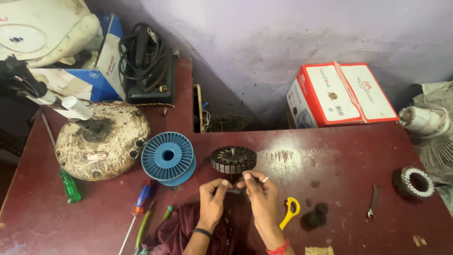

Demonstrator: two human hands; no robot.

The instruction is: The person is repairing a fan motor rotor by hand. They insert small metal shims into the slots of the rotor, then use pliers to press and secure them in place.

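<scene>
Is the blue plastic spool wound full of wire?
No, the blue spool lies flat on the table with nothing wound on it.

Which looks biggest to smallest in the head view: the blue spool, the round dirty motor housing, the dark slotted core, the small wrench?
1. Round dirty motor housing
2. Blue spool
3. Dark slotted core
4. Small wrench

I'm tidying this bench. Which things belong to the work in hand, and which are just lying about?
In hand: left hand, right hand, slotted metal core.

Lying about: blue spool, yellow scissors, spanner, screwdrivers, red box, fan motor housing.
</scene>
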